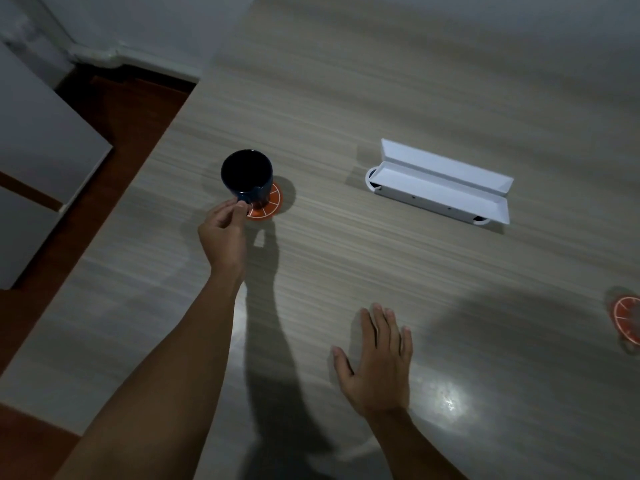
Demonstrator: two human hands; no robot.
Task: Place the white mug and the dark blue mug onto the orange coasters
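Note:
The dark blue mug stands upright on an orange coaster left of the table's middle, covering the coaster's left part. My left hand reaches in from below, and its thumb and fingers pinch the mug's handle. My right hand hovers flat over the near table with its fingers spread and holds nothing. A second orange coaster lies at the right edge, cut off by the frame, with a pale blurred shape around it. I see no clear white mug.
A long white box lies open on the grey wood-grain table, right of the mug, with its lid folded back. The table's left edge runs diagonally, with red-brown floor and a white cabinet beyond it.

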